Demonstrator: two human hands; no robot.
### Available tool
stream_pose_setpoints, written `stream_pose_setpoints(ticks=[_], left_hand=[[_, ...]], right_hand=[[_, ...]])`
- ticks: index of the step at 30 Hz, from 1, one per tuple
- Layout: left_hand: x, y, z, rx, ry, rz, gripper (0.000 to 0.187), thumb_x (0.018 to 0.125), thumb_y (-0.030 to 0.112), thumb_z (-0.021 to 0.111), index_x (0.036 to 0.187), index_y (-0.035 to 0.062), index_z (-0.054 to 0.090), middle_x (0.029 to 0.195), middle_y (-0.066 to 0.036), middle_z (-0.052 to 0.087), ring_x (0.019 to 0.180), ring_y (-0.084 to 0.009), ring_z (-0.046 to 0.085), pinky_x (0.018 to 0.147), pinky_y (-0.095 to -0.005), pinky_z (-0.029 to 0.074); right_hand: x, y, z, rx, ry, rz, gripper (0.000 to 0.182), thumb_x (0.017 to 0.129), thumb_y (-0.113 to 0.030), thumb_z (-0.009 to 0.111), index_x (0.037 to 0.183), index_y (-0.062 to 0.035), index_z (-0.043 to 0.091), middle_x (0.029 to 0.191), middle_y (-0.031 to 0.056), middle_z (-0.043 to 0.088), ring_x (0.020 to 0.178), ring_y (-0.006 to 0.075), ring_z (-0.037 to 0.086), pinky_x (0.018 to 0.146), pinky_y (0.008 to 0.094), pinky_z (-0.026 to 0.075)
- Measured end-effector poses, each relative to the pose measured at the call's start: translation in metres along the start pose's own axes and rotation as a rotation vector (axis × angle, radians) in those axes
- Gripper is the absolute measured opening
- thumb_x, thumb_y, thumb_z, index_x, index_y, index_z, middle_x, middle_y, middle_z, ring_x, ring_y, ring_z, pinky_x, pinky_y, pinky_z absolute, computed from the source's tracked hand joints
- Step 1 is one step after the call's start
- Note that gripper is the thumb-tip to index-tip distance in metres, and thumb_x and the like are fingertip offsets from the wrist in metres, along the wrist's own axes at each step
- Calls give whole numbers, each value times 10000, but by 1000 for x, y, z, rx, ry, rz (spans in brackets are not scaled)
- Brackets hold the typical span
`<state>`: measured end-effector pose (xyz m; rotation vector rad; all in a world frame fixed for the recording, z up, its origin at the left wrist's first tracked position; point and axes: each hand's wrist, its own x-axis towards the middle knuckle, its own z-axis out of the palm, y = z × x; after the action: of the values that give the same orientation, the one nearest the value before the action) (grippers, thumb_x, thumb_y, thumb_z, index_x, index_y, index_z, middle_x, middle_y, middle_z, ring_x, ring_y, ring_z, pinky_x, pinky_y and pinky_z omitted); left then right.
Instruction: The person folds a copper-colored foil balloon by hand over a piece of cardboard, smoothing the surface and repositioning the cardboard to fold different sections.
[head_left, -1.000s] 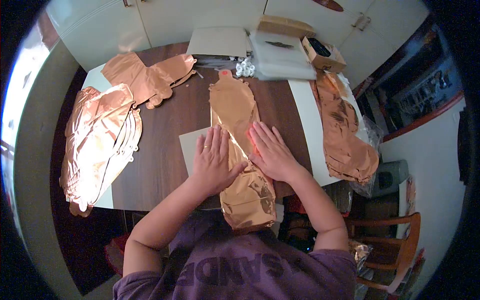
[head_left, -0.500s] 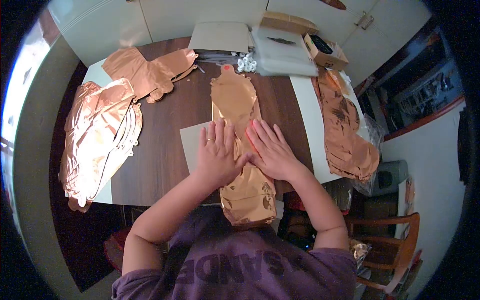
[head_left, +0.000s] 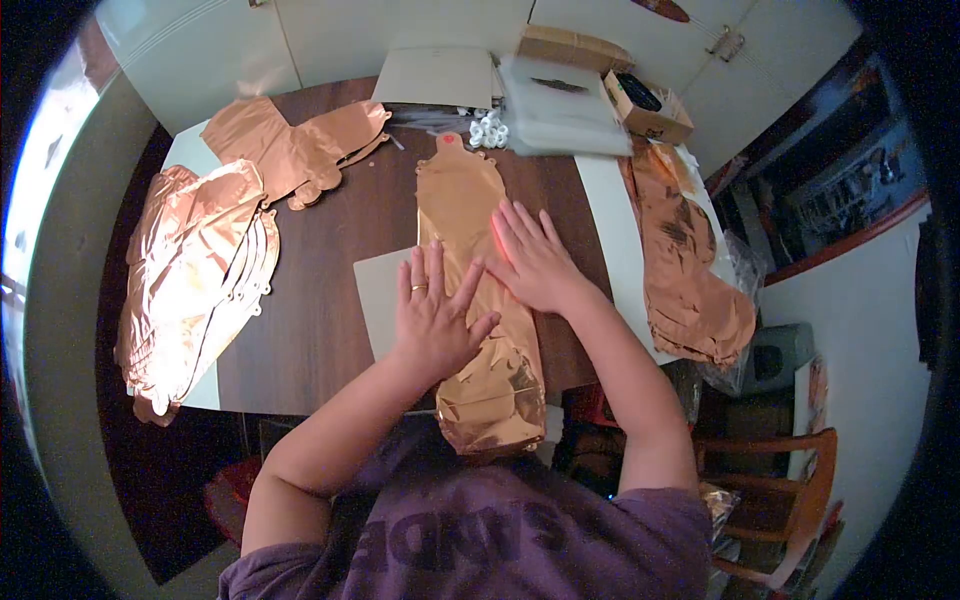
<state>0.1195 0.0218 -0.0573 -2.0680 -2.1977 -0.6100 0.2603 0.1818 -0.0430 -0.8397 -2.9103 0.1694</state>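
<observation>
A long rose-gold foil balloon (head_left: 462, 205) lies flat along the middle of the dark wooden table (head_left: 320, 330), its near end hanging over the table's front edge. My left hand (head_left: 432, 315) presses flat on the balloon's left side, fingers spread, a ring on one finger. My right hand (head_left: 532, 258) lies flat on the balloon a little farther up, fingers spread too. Under the balloon and my left hand sits a grey sheet of card (head_left: 378, 300). Neither hand grips anything.
Stacks of rose-gold foil balloons lie at the left (head_left: 195, 275), far left (head_left: 290, 145) and right (head_left: 690, 260). At the far edge are a grey card (head_left: 438, 76), clear plastic bags (head_left: 565, 105), small white pieces (head_left: 489, 130) and cardboard boxes (head_left: 645, 108). A wooden chair (head_left: 790, 500) stands at right.
Both hands have slid up the balloon away from me, the right hand farther than the left, still pressed flat on the foil.
</observation>
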Motion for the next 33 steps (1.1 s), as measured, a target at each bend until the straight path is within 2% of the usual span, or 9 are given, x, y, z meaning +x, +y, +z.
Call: stream_pose_setpoints(ticks=[3,7,18,21,25,28,31,33], left_hand=[[2,2,-2,17,-19,-13,731,929,593,499,1535,220,331,1533,-351,227,1420,-547,208,1140,-648,152],[1,1,1,24,-10,-20,743,923,607,503,1535,221,331,1539,-342,225,1423,-534,213,1144,-646,142],[2,1,0,22,47,-9,733,916,601,524,1515,207,373,1506,-345,293,1402,-533,260,1138,-641,173],[2,0,0,36,48,-1,732,912,589,534,1512,202,376,1500,-349,300,1393,-539,272,1140,-642,169],[6,5,-4,71,3,-23,734,901,576,550,1509,202,379,1492,-351,309,1384,-528,297,1143,-642,155],[12,5,-15,56,-55,-59,721,900,562,554,1498,194,392,1502,-316,324,1391,-492,312,1142,-642,154],[23,8,-45,-3,-130,-104,696,895,524,566,1449,118,451,1463,-293,395,1390,-465,335,1155,-602,167],[33,6,-49,17,-105,26,671,905,484,577,1442,101,451,1502,-232,381,1398,-421,341,1156,-592,188]], right_hand=[[27,8,-1,-21,-6,42,765,992,-511,412,1513,28,261,1606,211,203,1496,345,179,1203,543,120],[25,8,1,-23,27,38,752,994,-506,394,1511,25,269,1606,207,207,1487,360,195,1197,556,124],[-114,-33,-33,57,-151,-35,722,991,-437,447,1532,-7,238,1606,196,213,1484,366,199,1196,567,93],[-131,-39,-41,147,-150,-29,741,981,-450,471,1535,-16,238,1609,193,207,1486,364,196,1203,554,71],[-119,-46,-52,87,-122,-71,750,963,-455,501,1523,-14,267,1602,184,231,1493,344,179,1209,539,67],[-115,-39,-29,81,-105,-111,732,947,-449,528,1500,-17,320,1585,167,282,1484,334,206,1208,537,86],[-113,-37,-28,91,-109,-115,716,944,-450,531,1485,-17,349,1575,163,304,1473,336,234,1205,540,99],[-112,-34,-31,94,-118,-115,705,946,-453,526,1475,-15,366,1570,166,312,1467,339,246,1203,543,107]])
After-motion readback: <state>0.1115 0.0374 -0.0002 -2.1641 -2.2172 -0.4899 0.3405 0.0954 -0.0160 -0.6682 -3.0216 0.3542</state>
